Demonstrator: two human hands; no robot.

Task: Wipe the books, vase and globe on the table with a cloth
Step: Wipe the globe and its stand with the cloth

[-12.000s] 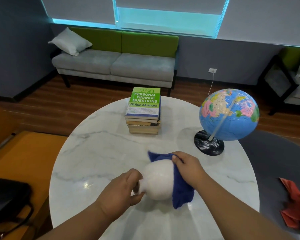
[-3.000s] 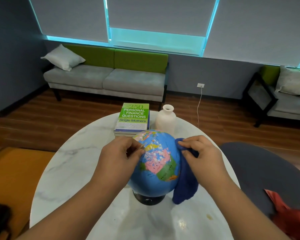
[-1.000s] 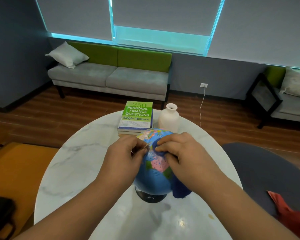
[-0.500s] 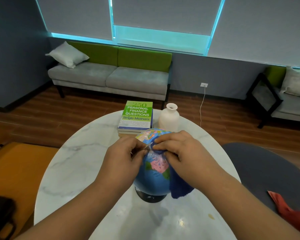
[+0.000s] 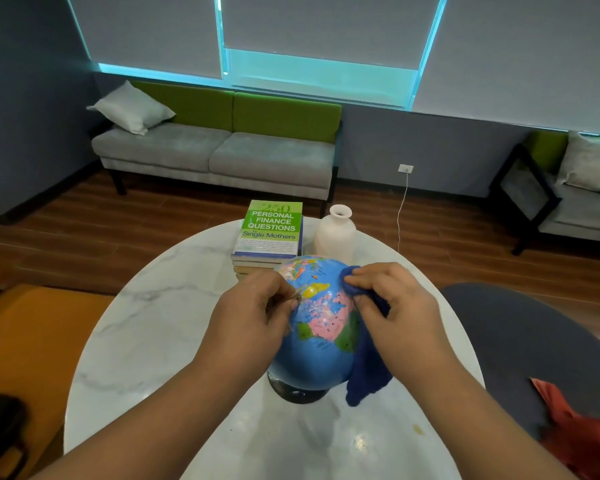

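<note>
Head view. A sitting room with grey window blinds, a grey and green sofa (image 5: 219,154) along the far wall and a wooden floor. In the foreground stands a round white marble table (image 5: 160,327).

On the table, a stack of books (image 5: 269,233) with a green cover on top sits at the 12 o'clock edge. A white vase (image 5: 336,235) stands upright just beside the books, at about 1 o'clock. A blue globe (image 5: 321,327) on a dark base stands near the table's centre, a little toward 3 o'clock, closest to the viewer.

The left hand (image 5: 253,313) has its fingers curled against the globe's 9 o'clock side. It seems to pinch a slim silver piece there, probably the globe's arm, to steady it. The right hand (image 5: 395,303) grips a dark blue cloth (image 5: 368,372) bunched in its fingers. It presses the cloth to the globe's upper surface at about 2 o'clock, and the loose end hangs down toward the base.

A dark grey seat (image 5: 520,341) sits off the table at 3 o'clock, with something red (image 5: 575,431) lying on it.

The step in hand appears to be wiping the globe. Next, the cloth likely needs to sweep the lower and far sides. The left hand would hold or turn the ball so it does not spin away or tip.
</note>
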